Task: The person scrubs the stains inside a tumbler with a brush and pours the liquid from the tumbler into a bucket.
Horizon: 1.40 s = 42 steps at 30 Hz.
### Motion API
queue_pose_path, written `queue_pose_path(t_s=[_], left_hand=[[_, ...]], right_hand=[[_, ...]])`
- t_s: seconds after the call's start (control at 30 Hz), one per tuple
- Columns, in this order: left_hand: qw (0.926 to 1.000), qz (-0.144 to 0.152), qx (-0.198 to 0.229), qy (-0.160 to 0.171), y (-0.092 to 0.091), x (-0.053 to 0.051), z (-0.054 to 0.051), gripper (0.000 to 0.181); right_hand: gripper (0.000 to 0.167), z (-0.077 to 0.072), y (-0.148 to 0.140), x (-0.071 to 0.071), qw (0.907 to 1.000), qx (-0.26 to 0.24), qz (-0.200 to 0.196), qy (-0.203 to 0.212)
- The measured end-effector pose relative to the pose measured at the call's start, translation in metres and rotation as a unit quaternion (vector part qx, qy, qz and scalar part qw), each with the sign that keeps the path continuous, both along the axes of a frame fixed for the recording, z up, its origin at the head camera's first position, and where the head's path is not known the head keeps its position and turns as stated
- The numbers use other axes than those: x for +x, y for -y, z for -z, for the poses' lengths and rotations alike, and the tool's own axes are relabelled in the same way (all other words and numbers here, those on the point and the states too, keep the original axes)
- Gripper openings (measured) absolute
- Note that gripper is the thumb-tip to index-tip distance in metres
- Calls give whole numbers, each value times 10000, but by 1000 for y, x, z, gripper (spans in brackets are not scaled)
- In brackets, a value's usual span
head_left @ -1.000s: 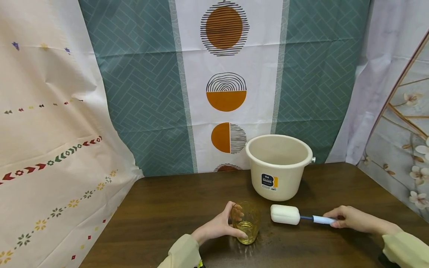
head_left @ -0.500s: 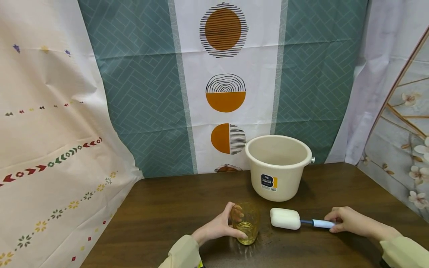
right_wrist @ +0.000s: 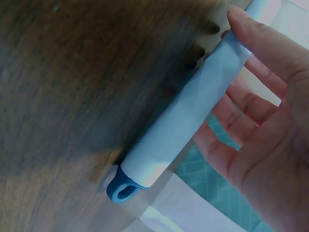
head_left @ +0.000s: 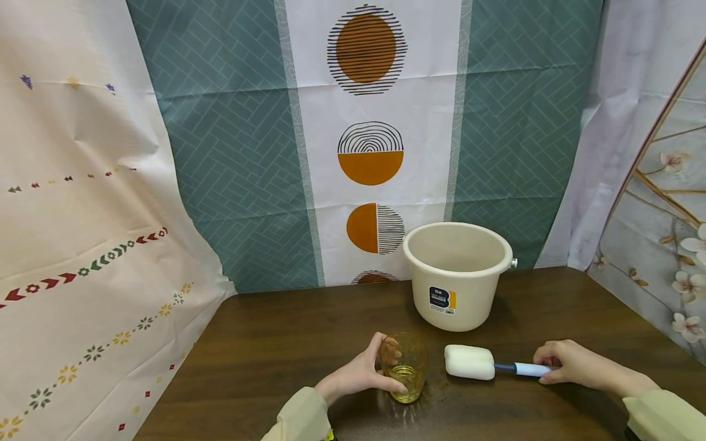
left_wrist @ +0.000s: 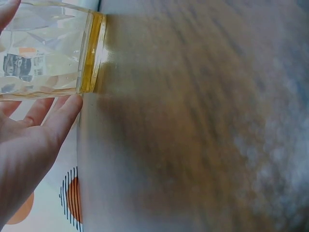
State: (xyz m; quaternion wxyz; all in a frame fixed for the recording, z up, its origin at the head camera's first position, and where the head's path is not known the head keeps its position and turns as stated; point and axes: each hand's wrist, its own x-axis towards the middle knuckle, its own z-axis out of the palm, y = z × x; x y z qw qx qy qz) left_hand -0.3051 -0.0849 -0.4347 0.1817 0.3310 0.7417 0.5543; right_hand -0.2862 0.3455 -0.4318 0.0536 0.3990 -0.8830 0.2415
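Note:
A clear amber glass cup [head_left: 406, 373] stands upright on the table, left of centre in the head view. My left hand [head_left: 358, 370] grips it from the left, thumb in front and fingers behind; the left wrist view shows the cup's thick base [left_wrist: 91, 53] on the tabletop. To the right lies a sponge cup brush with a white sponge head [head_left: 470, 362] pointing at the cup. My right hand [head_left: 579, 365] pinches its pale handle [right_wrist: 188, 108] between thumb and fingers. In the right wrist view a blue hanging loop [right_wrist: 123, 187] ends the handle.
A cream bucket [head_left: 458, 294] with a label stands behind the brush near the table's back edge. Small wet-looking marks show on the dark wooden table [head_left: 276, 343] beside the cup. Patterned cloths [head_left: 237, 153] hang at the back and both sides.
The brush has shifted slightly toward the front of the table, its sponge head now a little lower in the head view. The left hand and cup have stayed in place.

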Motion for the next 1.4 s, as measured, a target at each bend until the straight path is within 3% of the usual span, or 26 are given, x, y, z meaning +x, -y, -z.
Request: queue_pose_path(t_s=[0.37, 0.57, 0.73, 1.0, 1.2, 1.3, 1.4], left_hand=[[10000, -22, -53, -64, -2, 0, -1, 61], [10000, -32, -45, -29, -2, 2, -3, 61], [10000, -29, -24, -21, -3, 1, -3, 62], [10000, -48, -52, -34, -3, 2, -1, 60], [10000, -66, -27, -42, -3, 1, -2, 60], [10000, -55, 28, -31, -3, 2, -1, 60], [9999, -73, 48, -78, -2, 2, -1, 60]], right_hand=[[28, -7, 4, 5, 9953, 370, 698, 562], [34, -21, 11, 7, 9942, 486, 959, 86], [36, -38, 20, 8, 9884, 342, 1422, -421], [26, -55, 32, 8, 9648, -279, 2062, -1610], [30, -72, 36, -3, 9341, -616, 2344, -2621], [36, -78, 37, -9, 9223, -778, 2470, -2869], [41, -84, 39, -14, 9175, -922, 2567, -2895]])
